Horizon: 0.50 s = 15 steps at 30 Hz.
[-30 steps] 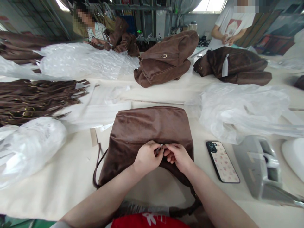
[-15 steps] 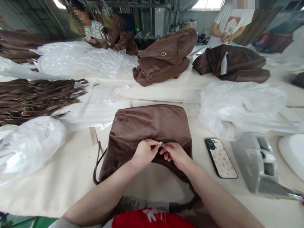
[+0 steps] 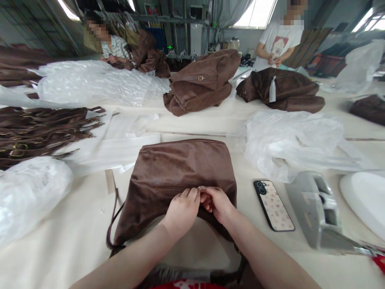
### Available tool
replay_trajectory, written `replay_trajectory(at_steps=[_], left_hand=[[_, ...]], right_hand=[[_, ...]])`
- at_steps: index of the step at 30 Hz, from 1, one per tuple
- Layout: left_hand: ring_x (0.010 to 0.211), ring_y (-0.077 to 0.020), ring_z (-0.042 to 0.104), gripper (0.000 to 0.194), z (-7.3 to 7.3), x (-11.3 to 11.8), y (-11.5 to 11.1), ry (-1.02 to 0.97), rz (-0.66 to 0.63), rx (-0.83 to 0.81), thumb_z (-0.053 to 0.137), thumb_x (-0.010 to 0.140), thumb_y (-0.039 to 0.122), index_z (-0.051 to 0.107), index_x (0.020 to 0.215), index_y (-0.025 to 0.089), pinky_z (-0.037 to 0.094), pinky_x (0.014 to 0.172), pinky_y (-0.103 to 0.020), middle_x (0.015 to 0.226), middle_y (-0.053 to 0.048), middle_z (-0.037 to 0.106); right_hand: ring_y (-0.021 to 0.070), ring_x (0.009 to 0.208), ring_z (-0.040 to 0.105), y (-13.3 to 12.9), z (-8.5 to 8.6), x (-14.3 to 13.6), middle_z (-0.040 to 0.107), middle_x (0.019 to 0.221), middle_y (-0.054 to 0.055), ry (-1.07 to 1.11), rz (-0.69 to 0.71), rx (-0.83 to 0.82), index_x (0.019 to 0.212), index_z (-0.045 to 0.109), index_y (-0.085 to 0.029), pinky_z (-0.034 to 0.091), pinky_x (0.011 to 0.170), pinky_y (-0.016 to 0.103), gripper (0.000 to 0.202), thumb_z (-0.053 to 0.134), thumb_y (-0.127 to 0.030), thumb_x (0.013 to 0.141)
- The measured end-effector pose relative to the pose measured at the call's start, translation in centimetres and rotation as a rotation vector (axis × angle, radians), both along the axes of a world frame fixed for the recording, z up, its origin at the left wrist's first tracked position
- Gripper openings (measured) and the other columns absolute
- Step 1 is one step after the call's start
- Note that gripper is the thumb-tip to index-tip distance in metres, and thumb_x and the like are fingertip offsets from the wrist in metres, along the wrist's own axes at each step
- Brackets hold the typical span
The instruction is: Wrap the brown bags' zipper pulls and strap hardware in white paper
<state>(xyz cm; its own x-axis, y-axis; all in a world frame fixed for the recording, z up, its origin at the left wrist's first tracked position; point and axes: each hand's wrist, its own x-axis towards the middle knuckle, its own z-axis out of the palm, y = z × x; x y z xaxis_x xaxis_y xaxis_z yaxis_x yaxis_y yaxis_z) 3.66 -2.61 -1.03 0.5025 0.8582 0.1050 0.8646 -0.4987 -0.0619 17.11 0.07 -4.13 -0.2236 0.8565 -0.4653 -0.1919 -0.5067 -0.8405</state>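
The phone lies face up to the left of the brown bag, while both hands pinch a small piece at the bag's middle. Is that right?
Not quite. In the head view the phone lies to the right of the brown bag, not the left, with its patterned back and camera lenses up. The rest holds: the left hand and right hand pinch a small pale piece at the bag's middle.

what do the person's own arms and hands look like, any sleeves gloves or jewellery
Both forearms are bare up to the bottom edge of the picture: no sleeves show. The left hand and right hand wear no gloves, and no rings, watch or bracelet can be seen. A strip of red garment with white print shows at the bottom edge.
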Motion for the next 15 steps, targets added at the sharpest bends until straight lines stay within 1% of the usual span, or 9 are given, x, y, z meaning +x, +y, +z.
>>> replay_trajectory(at_steps=[2,3,5,7,9,10,11,12,15], left_hand=[[0.079,-0.0225,0.061,0.026,0.1,-0.1,-0.2,-0.029,-0.003,-0.036,0.048,0.084,0.007,0.063,0.105,0.011,0.053,0.064,-0.033,0.089,-0.008,0.063],[0.081,-0.0228,0.062,0.028,0.1,-0.2,-0.2,-0.079,0.008,-0.062,0.047,0.084,0.008,0.062,0.107,0.012,0.054,0.067,-0.034,0.091,-0.008,0.064],[0.085,-0.0221,0.063,0.028,0.1,-0.6,0.1,-0.288,0.082,-0.142,0.043,0.088,0.013,0.061,0.108,0.015,0.053,0.074,-0.036,0.095,-0.008,0.065],[0.081,-0.0193,0.065,0.029,-0.1,-1.1,0.8,-0.597,0.243,-0.324,0.036,0.093,0.023,0.062,0.103,0.016,0.054,0.074,-0.034,0.093,-0.008,0.067],[0.069,-0.0173,0.066,0.037,-0.5,-1.4,1.6,-0.87,0.426,-0.589,0.031,0.094,0.034,0.062,0.096,0.014,0.055,0.065,-0.03,0.083,-0.007,0.068],[0.065,-0.0169,0.066,0.038,-0.7,-1.5,1.9,-0.954,0.481,-0.707,0.033,0.093,0.039,0.062,0.093,0.014,0.054,0.06,-0.028,0.078,-0.007,0.068],[0.063,-0.0168,0.065,0.038,-0.9,-1.6,2.2,-1.001,0.493,-0.793,0.036,0.09,0.042,0.063,0.091,0.014,0.054,0.057,-0.026,0.075,-0.006,0.067],[0.064,-0.0168,0.065,0.037,-1.1,-1.7,2.4,-1.021,0.47,-0.834,0.041,0.088,0.044,0.064,0.088,0.015,0.054,0.057,-0.025,0.073,-0.005,0.067],[0.065,-0.0155,0.064,0.031,-1.4,-1.7,2.7,-1.004,0.344,-0.805,0.048,0.082,0.042,0.065,0.076,0.017,0.051,0.061,-0.023,0.069,-0.002,0.065]], right_hand=[[0.006,0.035,0.04,0.0,-0.1,0.0,0.054,0.049,-0.003,-0.012,0.001,0.012,0.055,0.055,-0.017,0.023,0.032,0.02,0.03,0.059,-0.042,0.071],[0.0058,0.035,0.04,0.0,-0.1,-0.1,0.053,0.049,-0.003,-0.022,-0.001,0.018,0.055,0.054,-0.017,0.023,0.032,0.02,0.031,0.059,-0.042,0.071],[0.0054,0.034,0.039,-0.1,-0.2,-0.2,0.054,0.049,-0.003,-0.049,-0.004,0.029,0.055,0.054,-0.017,0.023,0.032,0.02,0.03,0.059,-0.042,0.071],[0.0054,0.033,0.038,-0.2,-0.3,-0.4,0.055,0.048,-0.002,-0.085,0.0,0.041,0.055,0.054,-0.017,0.023,0.032,0.02,0.031,0.058,-0.043,0.073],[0.0055,0.032,0.038,-0.2,-0.3,-0.5,0.055,0.047,-0.002,-0.13,0.009,0.061,0.056,0.054,-0.017,0.024,0.032,0.02,0.033,0.057,-0.044,0.074],[0.0056,0.032,0.038,-0.2,-0.4,-0.5,0.055,0.047,-0.002,-0.153,0.014,0.074,0.056,0.054,-0.017,0.024,0.032,0.02,0.034,0.056,-0.044,0.075],[0.0057,0.032,0.039,-0.1,-0.5,-0.6,0.055,0.047,-0.002,-0.177,0.019,0.088,0.056,0.054,-0.017,0.025,0.031,0.02,0.034,0.055,-0.044,0.077],[0.0059,0.032,0.04,0.0,-0.5,-0.7,0.056,0.048,-0.002,-0.199,0.026,0.103,0.056,0.054,-0.017,0.025,0.031,0.02,0.034,0.054,-0.043,0.078],[0.0063,0.031,0.041,0.2,-0.5,-1.2,0.057,0.048,-0.001,-0.26,0.055,0.144,0.057,0.055,-0.017,0.026,0.031,0.019,0.033,0.051,-0.039,0.082]])
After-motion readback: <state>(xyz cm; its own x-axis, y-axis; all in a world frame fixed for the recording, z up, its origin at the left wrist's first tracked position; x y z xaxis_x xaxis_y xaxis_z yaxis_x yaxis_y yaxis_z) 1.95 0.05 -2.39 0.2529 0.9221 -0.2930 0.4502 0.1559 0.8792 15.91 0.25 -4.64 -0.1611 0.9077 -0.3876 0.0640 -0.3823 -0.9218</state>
